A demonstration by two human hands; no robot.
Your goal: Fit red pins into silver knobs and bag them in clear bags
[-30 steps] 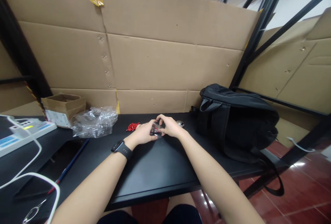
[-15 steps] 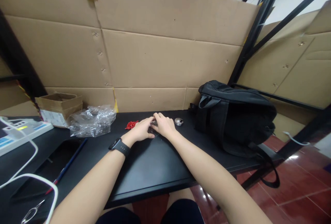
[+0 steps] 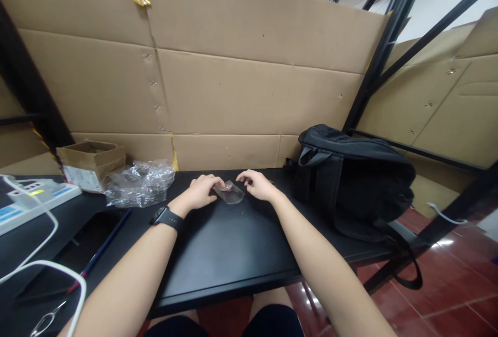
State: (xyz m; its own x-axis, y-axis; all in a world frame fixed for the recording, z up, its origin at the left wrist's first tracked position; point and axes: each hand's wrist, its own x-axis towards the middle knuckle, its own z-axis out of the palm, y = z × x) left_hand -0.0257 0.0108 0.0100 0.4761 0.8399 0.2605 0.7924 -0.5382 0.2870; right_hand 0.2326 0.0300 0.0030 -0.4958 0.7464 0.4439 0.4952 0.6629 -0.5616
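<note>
A small clear plastic bag point(image 3: 233, 198) is at the back middle of the black table, with a small reddish, shiny item point(image 3: 227, 186) in or on it. My left hand point(image 3: 200, 191), a black watch point(image 3: 168, 217) on its wrist, has its fingertips on the bag's left side and appears to hold it; the exact grip is partly hidden. To the right of the bag, my right hand point(image 3: 259, 185) is apart from it, with bent fingers, thumb and forefinger separated and nothing visible between them.
Crumpled clear plastic wrap point(image 3: 140, 184) and a small cardboard box point(image 3: 91, 163) stand at the left. Nearer are a power strip point(image 3: 58, 194), a white cable point(image 3: 54, 269), a dark flat device point(image 3: 81, 254) and a pen point(image 3: 97, 254). A black backpack point(image 3: 354, 181) sits at the right.
My hands have moved apart, the left leftward and the right rightward, showing the plastic bag between them. The red bundle and the round silvery item are now mostly hidden by my hands.
</note>
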